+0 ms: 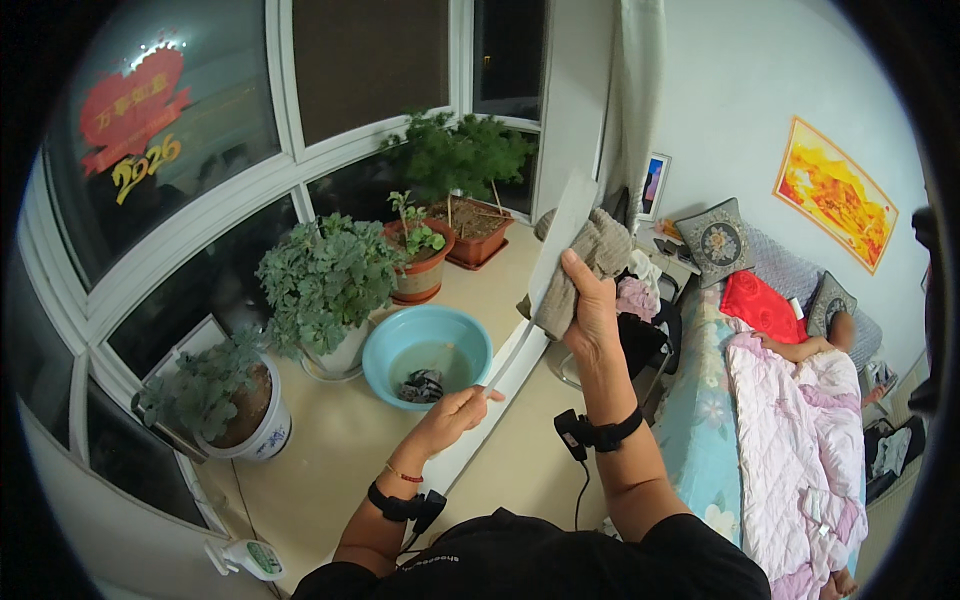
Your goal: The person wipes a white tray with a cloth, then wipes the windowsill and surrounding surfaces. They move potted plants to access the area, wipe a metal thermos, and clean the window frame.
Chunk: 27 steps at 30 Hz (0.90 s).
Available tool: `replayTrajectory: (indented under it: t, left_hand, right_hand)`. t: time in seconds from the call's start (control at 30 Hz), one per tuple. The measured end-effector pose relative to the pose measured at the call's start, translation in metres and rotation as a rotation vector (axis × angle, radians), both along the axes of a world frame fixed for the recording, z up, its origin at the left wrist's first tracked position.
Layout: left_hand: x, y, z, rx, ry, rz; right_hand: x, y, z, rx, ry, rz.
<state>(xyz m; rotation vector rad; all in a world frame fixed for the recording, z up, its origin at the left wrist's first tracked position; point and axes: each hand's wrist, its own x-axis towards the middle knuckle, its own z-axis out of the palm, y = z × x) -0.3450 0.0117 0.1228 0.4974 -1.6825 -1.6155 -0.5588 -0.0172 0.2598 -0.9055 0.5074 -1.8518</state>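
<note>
My left hand [452, 417] grips the lower end of a thin handle. The handle runs up to a long, flat, pale blade-like tool [561, 232], tilted over the edge of the raised sill. In my right hand [592, 311] is a bunched grey-brown ribbed cloth [606, 244], pressed against the blade with the thumb on its face. Part of the blade's far side is hidden by the cloth. Left of the tool stands a light-blue plastic basin [379, 352] holding cloudy water and a dark wet cloth [421, 385].
Potted plants [326, 277] line the window side of the beige sill [322, 435]. A spray bottle [255, 559] is at lower left. To the right, a chair [649, 345] with clothes stands beside a bed [694, 420], where a person [799, 349] lies under a pink quilt [787, 450].
</note>
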Motion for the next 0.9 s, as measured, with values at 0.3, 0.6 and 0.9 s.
replayTrajectory:
  t: [0.3, 0.6, 0.9]
  left_hand:
    - [-0.031, -0.006, 0.043, -0.127, 0.166, 0.357]
    - [-0.018, -0.006, 0.038, -0.282, 0.012, 0.506]
    - [-0.001, -0.017, 0.060, 0.113, 0.104, 0.357]
  right_hand:
    - [0.060, -0.007, -0.047, -0.021, 0.120, -0.188]
    - [0.018, -0.030, -0.024, -0.136, -0.046, -0.329]
    - [0.034, 0.013, -0.036, -0.629, 0.795, -0.764]
